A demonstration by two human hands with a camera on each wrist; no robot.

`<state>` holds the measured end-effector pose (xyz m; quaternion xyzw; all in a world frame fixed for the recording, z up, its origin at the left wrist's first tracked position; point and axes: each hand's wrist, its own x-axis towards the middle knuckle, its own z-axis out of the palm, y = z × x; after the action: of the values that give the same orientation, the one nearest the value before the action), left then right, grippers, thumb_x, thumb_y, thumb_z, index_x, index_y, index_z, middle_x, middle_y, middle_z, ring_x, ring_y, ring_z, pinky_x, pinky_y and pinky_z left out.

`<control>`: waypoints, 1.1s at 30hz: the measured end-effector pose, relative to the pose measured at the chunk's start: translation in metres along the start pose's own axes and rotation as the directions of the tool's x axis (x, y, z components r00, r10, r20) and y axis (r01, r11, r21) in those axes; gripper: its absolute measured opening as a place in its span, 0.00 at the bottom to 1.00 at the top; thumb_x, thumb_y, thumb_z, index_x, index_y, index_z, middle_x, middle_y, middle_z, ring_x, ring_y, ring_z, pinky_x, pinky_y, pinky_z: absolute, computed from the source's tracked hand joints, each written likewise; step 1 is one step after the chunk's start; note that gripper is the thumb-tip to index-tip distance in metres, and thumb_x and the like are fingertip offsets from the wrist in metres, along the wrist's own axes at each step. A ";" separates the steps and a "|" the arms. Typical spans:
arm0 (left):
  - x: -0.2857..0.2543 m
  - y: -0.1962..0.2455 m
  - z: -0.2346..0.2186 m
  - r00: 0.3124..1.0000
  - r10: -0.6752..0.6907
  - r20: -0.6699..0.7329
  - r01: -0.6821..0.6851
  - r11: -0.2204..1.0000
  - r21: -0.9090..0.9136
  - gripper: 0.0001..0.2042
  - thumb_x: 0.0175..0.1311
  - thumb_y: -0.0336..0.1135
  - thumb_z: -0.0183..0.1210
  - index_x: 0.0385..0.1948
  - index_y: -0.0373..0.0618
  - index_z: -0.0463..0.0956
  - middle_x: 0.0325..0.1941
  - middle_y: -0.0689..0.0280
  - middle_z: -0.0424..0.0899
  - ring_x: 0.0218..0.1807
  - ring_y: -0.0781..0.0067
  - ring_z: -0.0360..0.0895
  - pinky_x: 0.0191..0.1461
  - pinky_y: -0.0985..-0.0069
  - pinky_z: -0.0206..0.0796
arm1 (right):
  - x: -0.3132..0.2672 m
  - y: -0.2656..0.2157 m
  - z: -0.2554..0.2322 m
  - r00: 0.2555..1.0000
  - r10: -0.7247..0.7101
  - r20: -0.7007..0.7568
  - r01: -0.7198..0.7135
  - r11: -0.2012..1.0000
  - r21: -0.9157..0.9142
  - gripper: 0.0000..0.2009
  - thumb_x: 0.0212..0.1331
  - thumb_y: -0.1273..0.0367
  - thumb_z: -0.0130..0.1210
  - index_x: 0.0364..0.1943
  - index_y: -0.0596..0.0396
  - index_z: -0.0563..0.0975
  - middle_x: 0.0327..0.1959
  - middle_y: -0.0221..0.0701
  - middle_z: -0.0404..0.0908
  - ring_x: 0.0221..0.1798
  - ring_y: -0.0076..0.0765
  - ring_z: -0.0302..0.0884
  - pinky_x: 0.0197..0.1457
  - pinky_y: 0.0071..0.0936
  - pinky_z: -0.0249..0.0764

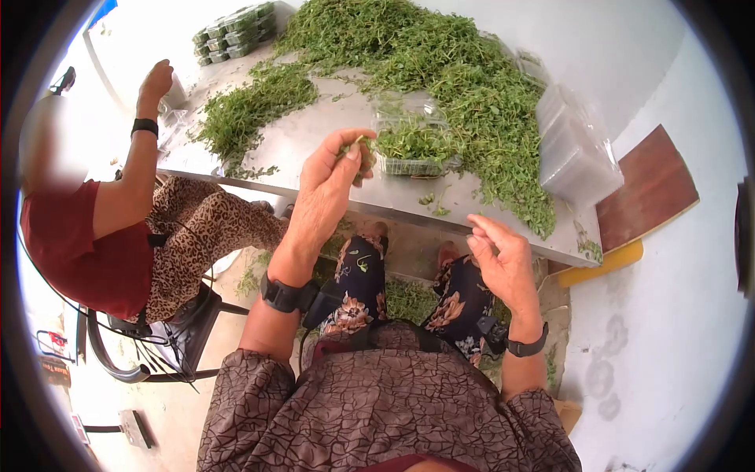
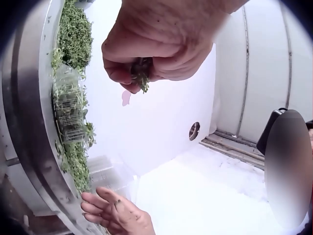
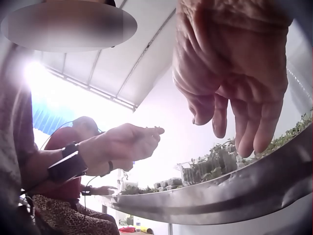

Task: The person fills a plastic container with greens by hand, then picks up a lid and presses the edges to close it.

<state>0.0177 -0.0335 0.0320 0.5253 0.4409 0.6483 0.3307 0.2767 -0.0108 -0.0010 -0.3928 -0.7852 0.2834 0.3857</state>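
Note:
My left hand (image 1: 334, 177) is raised above the table's front edge, its fingers curled round a small bunch of greens (image 2: 141, 73). My right hand (image 1: 503, 259) is held in front of the edge at the right, fingers loosely extended, nothing between them; it also shows as the hand (image 3: 232, 73) in the right wrist view. Between and beyond the hands, a clear plastic box (image 1: 413, 166) stands on the table with its lid raised, heaped with leafy stems (image 1: 409, 141). Neither hand touches the box.
A large heap of greens (image 1: 440, 63) covers the back of the metal table (image 1: 299, 134). Stacked empty boxes (image 1: 574, 149) stand at the right, filled boxes (image 1: 236, 35) at the back left. A seated person (image 1: 86, 244) is at the left.

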 end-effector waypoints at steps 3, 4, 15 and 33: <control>0.014 -0.004 0.000 0.999 0.045 -0.023 -0.044 0.997 0.058 0.12 0.72 0.32 0.44 0.50 0.39 0.73 0.34 0.70 0.75 0.35 0.82 0.69 0.41 0.82 0.63 | 0.011 -0.001 -0.002 1.000 0.005 -0.025 -0.007 0.997 -0.081 0.14 0.57 0.71 0.58 0.48 0.59 0.78 0.43 0.44 0.81 0.42 0.42 0.81 0.45 0.31 0.75; 0.021 -0.005 0.001 0.998 0.056 -0.026 -0.054 0.996 0.072 0.12 0.71 0.31 0.45 0.50 0.38 0.73 0.34 0.70 0.76 0.36 0.82 0.70 0.42 0.82 0.65 | 0.016 0.001 -0.003 0.998 -0.031 -0.047 0.026 0.995 -0.100 0.15 0.57 0.71 0.58 0.48 0.59 0.78 0.44 0.45 0.81 0.44 0.45 0.80 0.48 0.33 0.75; 0.076 -0.046 0.019 0.943 0.331 0.023 -0.314 0.869 0.383 0.13 0.69 0.27 0.46 0.53 0.39 0.72 0.38 0.64 0.78 0.40 0.76 0.72 0.47 0.78 0.66 | 0.072 -0.015 -0.006 0.978 -0.194 -0.071 0.169 0.949 -0.267 0.17 0.54 0.73 0.58 0.50 0.61 0.76 0.50 0.43 0.79 0.56 0.48 0.73 0.57 0.36 0.70; 0.062 -0.063 0.007 0.932 0.257 0.256 -0.360 0.745 0.562 0.11 0.64 0.29 0.51 0.46 0.40 0.76 0.55 0.54 0.76 0.57 0.51 0.73 0.68 0.57 0.56 | 0.104 -0.009 0.017 0.945 -0.257 0.201 0.319 0.857 -0.404 0.17 0.53 0.69 0.59 0.48 0.62 0.76 0.50 0.43 0.78 0.62 0.51 0.65 0.66 0.46 0.58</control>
<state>0.0075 0.0482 -0.0008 0.7192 0.5013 0.4760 0.0699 0.2178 0.0692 0.0364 -0.3255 -0.9031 0.0684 0.2715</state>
